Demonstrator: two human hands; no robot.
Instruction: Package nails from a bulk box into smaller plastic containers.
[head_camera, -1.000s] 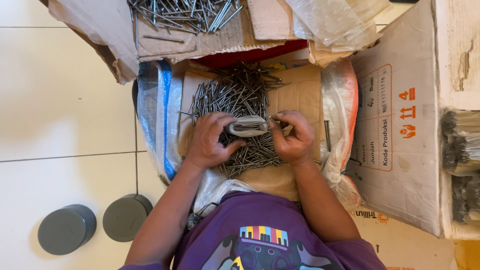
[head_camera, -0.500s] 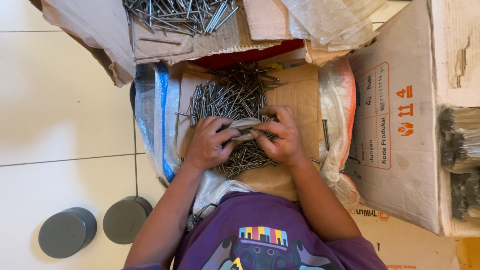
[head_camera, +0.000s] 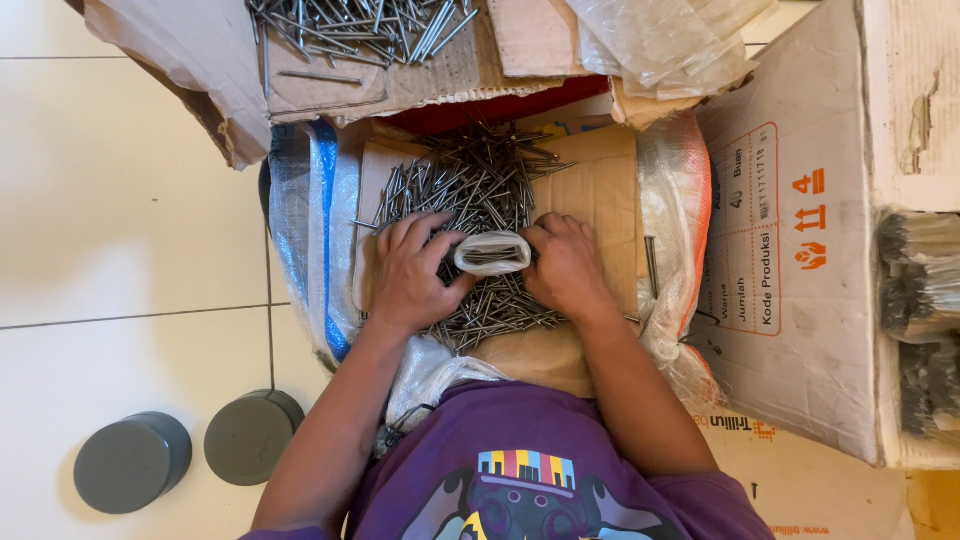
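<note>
A heap of long steel nails (head_camera: 470, 190) lies on a brown cardboard sheet (head_camera: 600, 190) in front of me. Between my hands sits a small clear plastic bag (head_camera: 492, 253), its mouth open and some nails inside. My left hand (head_camera: 410, 270) grips the bag's left edge with thumb and fingers. My right hand (head_camera: 565, 265) rests knuckles-up on the nails at the bag's right edge, fingers curled down into the pile. Whether it pinches the bag or nails is hidden.
A torn cardboard flap (head_camera: 400, 70) above holds more nails. A large printed carton (head_camera: 790, 260) stands at the right, with bundled bags of nails (head_camera: 920, 270) beyond. Woven plastic sacking (head_camera: 310, 230) lines the sheet. Two grey round caps (head_camera: 190, 450) lie on the white floor tiles.
Both hands pressed together over the nails half a second ago. Now they have parted slightly and the bag's open mouth shows again between them.
</note>
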